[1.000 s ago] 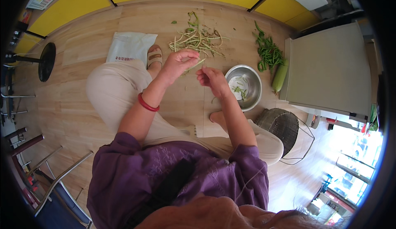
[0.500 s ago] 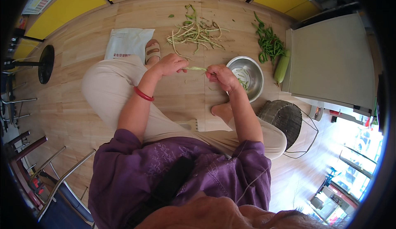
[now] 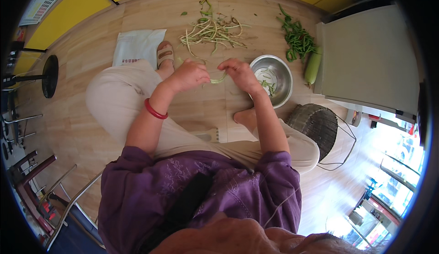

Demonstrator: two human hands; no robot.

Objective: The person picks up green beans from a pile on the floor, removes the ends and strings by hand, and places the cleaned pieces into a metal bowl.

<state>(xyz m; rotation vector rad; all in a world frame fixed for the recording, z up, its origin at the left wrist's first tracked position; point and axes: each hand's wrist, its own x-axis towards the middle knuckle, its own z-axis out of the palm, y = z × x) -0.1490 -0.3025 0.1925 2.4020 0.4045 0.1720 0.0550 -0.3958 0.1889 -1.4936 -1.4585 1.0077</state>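
Observation:
A pale green long bean (image 3: 218, 80) is stretched between my two hands, bowed slightly downward. My left hand (image 3: 190, 76), below a red bracelet, pinches one end. The fingers of my right hand (image 3: 240, 74) close on the other end. Just right of that hand, a steel bowl (image 3: 287, 91) on the floor holds several short bean pieces (image 3: 267, 86). Beyond my hands lies a loose pile of long beans (image 3: 214, 34), with scraps scattered around it.
Green peppers (image 3: 298, 38) and a green gourd (image 3: 313, 67) lie by a grey cabinet (image 3: 370, 55). A dark woven basket (image 3: 315, 128) with a wire handle stands near my right knee. A white bag (image 3: 137, 45) lies by my left foot; metal-framed chairs (image 3: 73, 199) are at lower left.
My right hand has shifted slightly left and up, its fingers raised. The bean, nearly straight before, now sags in a curve between my hands. The whole view has shifted slightly.

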